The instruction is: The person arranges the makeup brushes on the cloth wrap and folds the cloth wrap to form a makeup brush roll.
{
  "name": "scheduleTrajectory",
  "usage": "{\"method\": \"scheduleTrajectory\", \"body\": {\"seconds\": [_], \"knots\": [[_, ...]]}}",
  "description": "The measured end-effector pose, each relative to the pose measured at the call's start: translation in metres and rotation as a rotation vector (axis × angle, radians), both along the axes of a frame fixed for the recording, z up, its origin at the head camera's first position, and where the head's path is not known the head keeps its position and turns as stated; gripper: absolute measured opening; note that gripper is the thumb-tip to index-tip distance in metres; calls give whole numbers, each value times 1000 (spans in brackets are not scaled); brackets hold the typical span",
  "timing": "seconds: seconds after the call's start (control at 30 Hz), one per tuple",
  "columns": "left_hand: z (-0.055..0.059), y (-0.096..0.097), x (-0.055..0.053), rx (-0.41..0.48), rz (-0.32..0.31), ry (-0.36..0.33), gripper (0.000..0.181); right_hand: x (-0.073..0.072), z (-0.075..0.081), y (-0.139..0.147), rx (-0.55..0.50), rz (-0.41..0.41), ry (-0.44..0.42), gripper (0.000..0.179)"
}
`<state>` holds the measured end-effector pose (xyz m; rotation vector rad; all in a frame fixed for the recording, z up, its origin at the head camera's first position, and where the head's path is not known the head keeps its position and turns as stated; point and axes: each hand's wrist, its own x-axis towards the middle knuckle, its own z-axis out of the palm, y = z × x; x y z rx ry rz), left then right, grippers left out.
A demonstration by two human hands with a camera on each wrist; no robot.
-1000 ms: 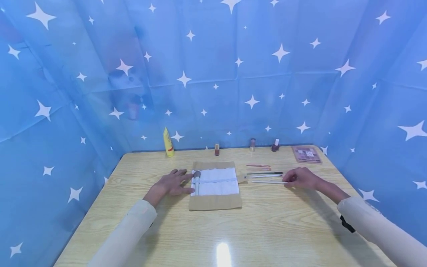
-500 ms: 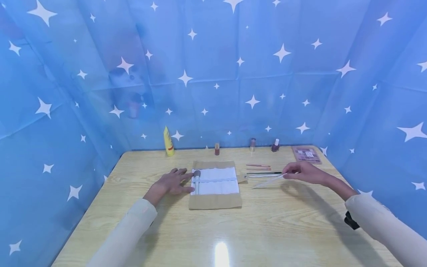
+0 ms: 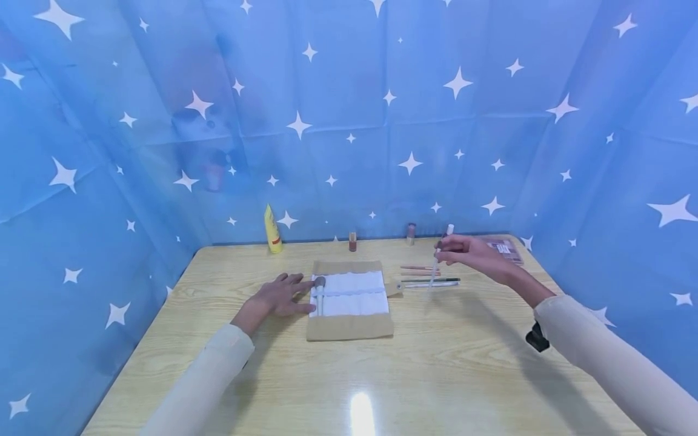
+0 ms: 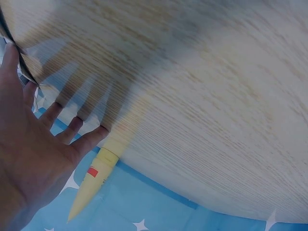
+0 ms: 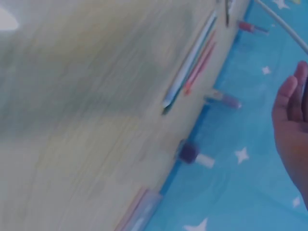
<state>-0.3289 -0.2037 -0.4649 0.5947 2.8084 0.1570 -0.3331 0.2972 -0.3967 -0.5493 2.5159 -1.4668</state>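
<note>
My left hand (image 3: 280,297) lies with fingers spread at the left edge of a tan and white fabric brush roll (image 3: 349,328), thumb and index fingertip on that edge. In the left wrist view its fingertips rest on the tabletop. A makeup brush (image 3: 320,297) with a dark head and pale handle sits at the roll's left end. Raised over the table, my right hand (image 3: 474,254) pinches a slim white brush (image 3: 433,277), which slants steeply downward; its upper part is hidden by the fingers. In the right wrist view this slim brush (image 5: 284,25) crosses the top corner.
Several slim brushes (image 3: 431,280) lie right of the roll, by its strap (image 3: 395,289). Along the back edge stand a yellow tube (image 3: 273,233), a red nail polish (image 3: 352,243), a mauve bottle (image 3: 411,235) and a dark nail polish (image 5: 188,152). A palette (image 3: 506,249) sits back right.
My right hand has lifted the slim white brush off the table and moved it back and left, tipping it from flat to steep. The left hand has stayed at the roll.
</note>
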Motion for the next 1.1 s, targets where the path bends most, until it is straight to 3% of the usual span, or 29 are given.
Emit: {"method": "scheduleTrajectory", "body": {"seconds": [0.2, 0.43, 0.77, 1.1], "knots": [[0, -1, 1, -3, 2, -3, 80, -12, 8, -33, -31, 23, 2, 43], [0, -3, 1, -3, 1, 1, 82, -27, 10, -68, -138, 72, -18, 45], [0, 0, 1, 0, -4, 2, 81, -34, 15, -106, -154, 74, -48, 51], [-1, -1, -1, -9, 6, -8, 81, -43, 12, -140, -172, 92, -22, 46]]}}
